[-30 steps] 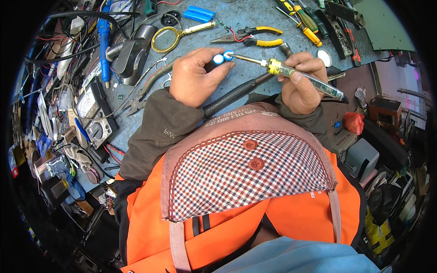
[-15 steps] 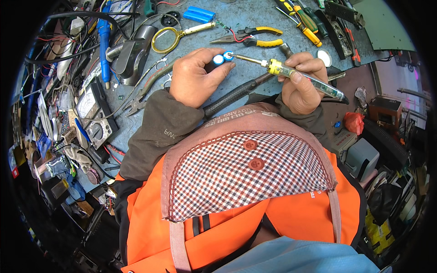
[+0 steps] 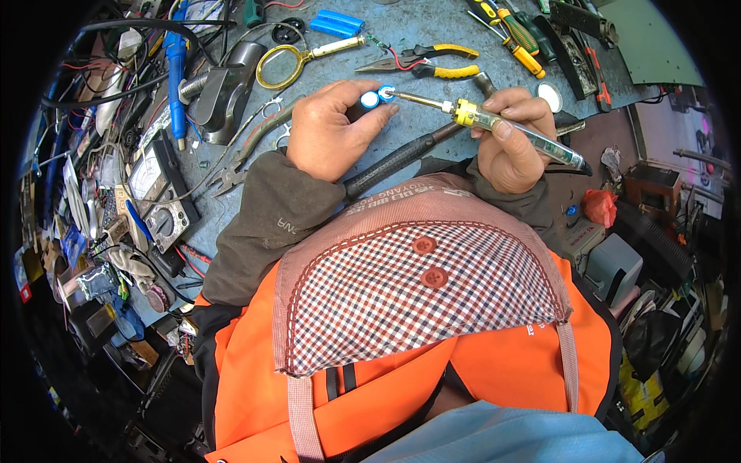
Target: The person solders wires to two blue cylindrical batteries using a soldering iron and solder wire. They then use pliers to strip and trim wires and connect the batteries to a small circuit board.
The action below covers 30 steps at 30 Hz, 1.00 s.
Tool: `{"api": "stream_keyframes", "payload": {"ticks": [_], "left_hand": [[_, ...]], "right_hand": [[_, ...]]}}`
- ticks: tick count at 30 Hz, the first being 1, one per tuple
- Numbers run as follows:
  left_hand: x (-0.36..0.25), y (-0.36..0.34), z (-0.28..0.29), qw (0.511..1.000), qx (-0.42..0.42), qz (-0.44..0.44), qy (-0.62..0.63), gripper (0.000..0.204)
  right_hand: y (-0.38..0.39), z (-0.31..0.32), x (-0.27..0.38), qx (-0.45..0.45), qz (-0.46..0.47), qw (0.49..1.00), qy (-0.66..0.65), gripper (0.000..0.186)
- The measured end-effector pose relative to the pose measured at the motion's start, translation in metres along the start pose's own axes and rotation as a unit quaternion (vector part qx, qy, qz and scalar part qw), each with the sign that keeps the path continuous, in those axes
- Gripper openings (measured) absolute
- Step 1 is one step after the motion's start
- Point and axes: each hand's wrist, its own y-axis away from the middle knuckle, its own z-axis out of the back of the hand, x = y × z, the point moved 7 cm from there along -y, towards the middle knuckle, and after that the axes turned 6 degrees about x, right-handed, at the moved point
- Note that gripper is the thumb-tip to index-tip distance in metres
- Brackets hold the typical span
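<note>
My left hand [image 3: 333, 127] is closed round a pair of blue-wrapped cylindrical battery cells [image 3: 370, 100], whose pale round ends face me. Between the thumb and fingers of my right hand [image 3: 515, 143] lies a soldering iron [image 3: 488, 121] with a clear handle and yellow collar. Its metal tip meets the end of the right-hand cell; whether it presses firmly I cannot tell. Below the cells, a hammer [image 3: 401, 160] with a black grip lies slantwise. Long-nose pliers [image 3: 424, 65] with yellow-and-black handles rest beyond my hands.
Towards the back lie a magnifying glass [image 3: 282, 67] and a blue battery pack [image 3: 337, 24]. At left are a vise-like metal block [image 3: 226, 96], an analog multimeter [image 3: 162, 193] and tangled cables. Several screwdrivers [image 3: 515, 46] lie at back right, near a small round tin [image 3: 549, 96].
</note>
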Motion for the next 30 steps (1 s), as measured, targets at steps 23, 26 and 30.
{"api": "stream_keyframes", "payload": {"ticks": [23, 26, 30], "left_hand": [[0.0019, 0.0002, -0.0004, 1.000, -0.003, -0.002, 0.007, 0.028], [0.0020, -0.0003, 0.0000, 1.000, -0.012, -0.007, 0.005, 0.028], [0.0005, -0.0012, 0.0007, 1.000, -0.011, -0.009, 0.000, 0.028]], "right_hand": [[-0.0001, 0.0008, -0.0002, 0.008, -0.001, 1.000, 0.000, 0.021], [-0.0001, 0.0006, 0.0001, 0.003, -0.004, 1.000, 0.003, 0.021], [-0.0006, -0.0002, -0.0013, 0.005, -0.005, 1.000, -0.007, 0.021]]}}
